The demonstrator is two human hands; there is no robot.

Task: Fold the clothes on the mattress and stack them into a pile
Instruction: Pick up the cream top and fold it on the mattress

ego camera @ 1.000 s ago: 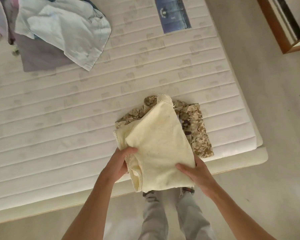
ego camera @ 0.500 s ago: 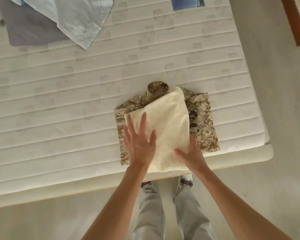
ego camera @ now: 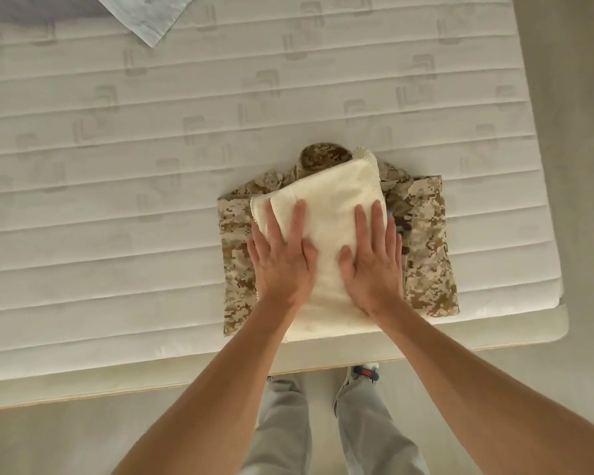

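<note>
Head view: my left hand [ego camera: 283, 260] and right hand [ego camera: 372, 264] lie flat, fingers straight, pressing a folded cream towel [ego camera: 326, 197] stacked on a folded camouflage shirt [ego camera: 426, 241] near the mattress [ego camera: 117, 186] edge. No readable writing.

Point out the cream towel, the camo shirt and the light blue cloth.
cream towel [ego camera: 330, 193]: head view, bare top surface above the fingers.
camo shirt [ego camera: 426, 234]: head view, right side of the folded body.
light blue cloth [ego camera: 151, 15]: head view, corner hanging into frame.
</note>
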